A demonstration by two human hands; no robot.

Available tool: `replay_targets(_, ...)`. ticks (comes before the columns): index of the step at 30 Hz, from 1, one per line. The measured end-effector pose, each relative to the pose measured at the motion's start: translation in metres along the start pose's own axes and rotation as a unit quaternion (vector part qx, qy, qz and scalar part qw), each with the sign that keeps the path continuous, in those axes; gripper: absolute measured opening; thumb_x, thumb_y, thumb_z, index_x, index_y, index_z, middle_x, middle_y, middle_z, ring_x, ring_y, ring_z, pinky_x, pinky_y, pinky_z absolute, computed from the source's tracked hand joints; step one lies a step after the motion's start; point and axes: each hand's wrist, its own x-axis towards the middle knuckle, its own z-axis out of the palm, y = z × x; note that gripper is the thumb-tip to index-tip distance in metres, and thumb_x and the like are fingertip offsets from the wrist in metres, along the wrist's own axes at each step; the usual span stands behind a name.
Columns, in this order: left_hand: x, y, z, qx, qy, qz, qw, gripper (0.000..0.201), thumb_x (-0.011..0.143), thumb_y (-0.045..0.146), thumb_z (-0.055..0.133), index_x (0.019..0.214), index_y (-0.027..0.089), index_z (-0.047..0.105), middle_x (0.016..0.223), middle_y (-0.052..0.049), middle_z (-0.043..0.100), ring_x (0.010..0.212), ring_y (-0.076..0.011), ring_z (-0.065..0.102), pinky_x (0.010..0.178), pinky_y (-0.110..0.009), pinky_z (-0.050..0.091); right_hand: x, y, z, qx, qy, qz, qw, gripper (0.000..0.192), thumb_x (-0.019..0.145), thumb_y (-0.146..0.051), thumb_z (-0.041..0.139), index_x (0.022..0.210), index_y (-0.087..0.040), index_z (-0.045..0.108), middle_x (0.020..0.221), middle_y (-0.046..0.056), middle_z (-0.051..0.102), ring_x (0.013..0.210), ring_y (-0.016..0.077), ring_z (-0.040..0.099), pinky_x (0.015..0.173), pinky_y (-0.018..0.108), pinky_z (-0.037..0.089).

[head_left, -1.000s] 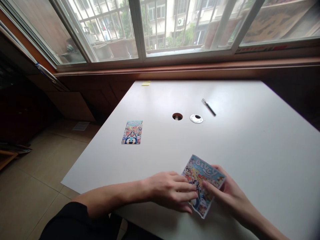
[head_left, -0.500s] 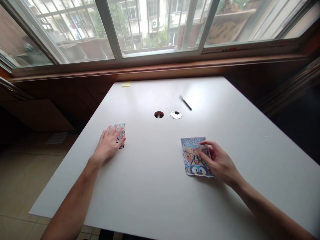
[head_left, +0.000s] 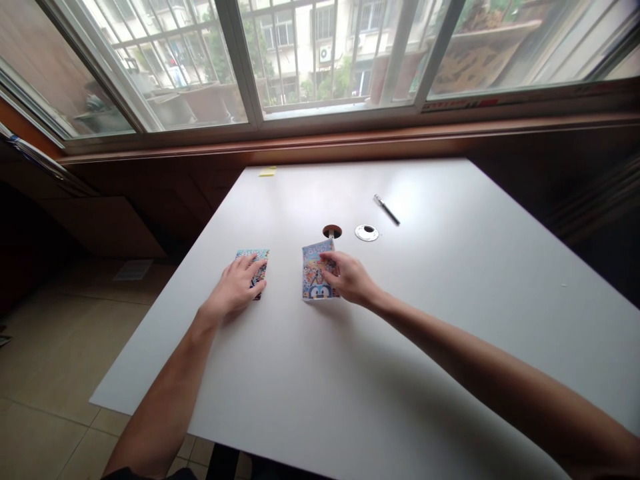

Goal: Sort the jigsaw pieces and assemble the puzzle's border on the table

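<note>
My left hand [head_left: 236, 285] lies with its fingers spread over a small, flat, colourful packet [head_left: 261, 272] on the table, hiding much of it. My right hand [head_left: 354, 277] pinches the right side of a flat Bluey packet [head_left: 313, 275] between thumb and fingers. Its front carries "Bluey" lettering, many small figures and a big blue dog face at the bottom. That packet is right of the left one, with a gap of bare tabletop between them, and casts a shadow below. Whether it touches the table, I cannot tell.
On the white table [head_left: 280, 373] are a round cable hole [head_left: 332, 231], its silver cover [head_left: 367, 233] and a black pen with a clear cap [head_left: 387, 210]. A yellow sticky note [head_left: 267, 171] is at the far left edge. A window [head_left: 325, 60] rises behind the table.
My right hand has carried the Bluey packet left and farther from me, closer to the left one. My left hand stays on its packet. The camera view has shifted slightly.
</note>
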Motion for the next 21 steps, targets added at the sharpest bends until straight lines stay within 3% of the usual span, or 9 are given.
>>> replay_targets(4, 0.0, 0.0, 0.0, -0.005, 0.011, -0.001, 1.0, 0.051, 0.095, 0.048, 0.047, 0.145, 0.037, 0.046, 0.158, -0.003, 0.037, 0.146, -0.032, 0.031, 0.118, -0.053, 0.03, 0.016, -0.001, 0.022, -0.026, -0.02, -0.036, 0.999, 0.042, 0.087, -0.016, 0.061, 0.128, -0.015, 0.061, 0.117, 0.013, 0.066, 0.103, 0.0228, 0.065, 0.093, 0.034, 0.051)
replay_targets(9, 0.0, 0.001, -0.001, -0.012, 0.008, 0.0, 1.0, 0.047, 0.099, 0.048, 0.038, 0.145, 0.038, 0.045, 0.158, -0.003, 0.035, 0.146, -0.0309, 0.03, 0.118, -0.055, 0.028, 0.018, 0.014, 0.014, -0.089, -0.041, -0.043, 0.994, 0.035, 0.091, -0.016, 0.053, 0.124, -0.012, 0.062, 0.112, 0.015, 0.061, 0.095, 0.0229, 0.062, 0.089, 0.033, 0.05)
replay_targets(14, -0.002, 0.003, -0.005, -0.012, 0.004, -0.005, 1.0, 0.047, 0.097, 0.047, 0.042, 0.143, 0.039, 0.046, 0.157, -0.002, 0.037, 0.145, -0.0316, 0.032, 0.118, -0.055, 0.029, 0.025, 0.014, 0.009, -0.169, -0.066, -0.056, 0.982, 0.038, 0.092, -0.018, 0.051, 0.127, -0.012, 0.062, 0.111, 0.017, 0.059, 0.102, 0.0292, 0.055, 0.093, 0.041, 0.045)
replay_targets(18, -0.003, 0.003, -0.006, -0.015, 0.002, -0.003, 1.0, 0.047, 0.097, 0.047, 0.043, 0.143, 0.04, 0.047, 0.157, -0.002, 0.037, 0.144, -0.0317, 0.032, 0.118, -0.055, 0.03, 0.01, 0.028, -0.017, -0.225, -0.069, -0.043, 0.971, 0.034, 0.094, -0.023, 0.048, 0.121, -0.018, 0.067, 0.116, 0.019, 0.057, 0.103, 0.0333, 0.051, 0.09, 0.048, 0.043)
replay_targets(21, -0.004, 0.003, -0.006, -0.015, -0.003, -0.004, 1.0, 0.047, 0.097, 0.047, 0.043, 0.143, 0.04, 0.046, 0.157, -0.002, 0.036, 0.145, -0.031, 0.031, 0.118, -0.054, 0.029, -0.01, 0.057, -0.051, -0.322, -0.041, -0.002, 0.946, 0.033, 0.096, -0.03, 0.047, 0.122, -0.028, 0.068, 0.134, 0.019, 0.047, 0.114, 0.0378, 0.045, 0.087, 0.051, 0.043)
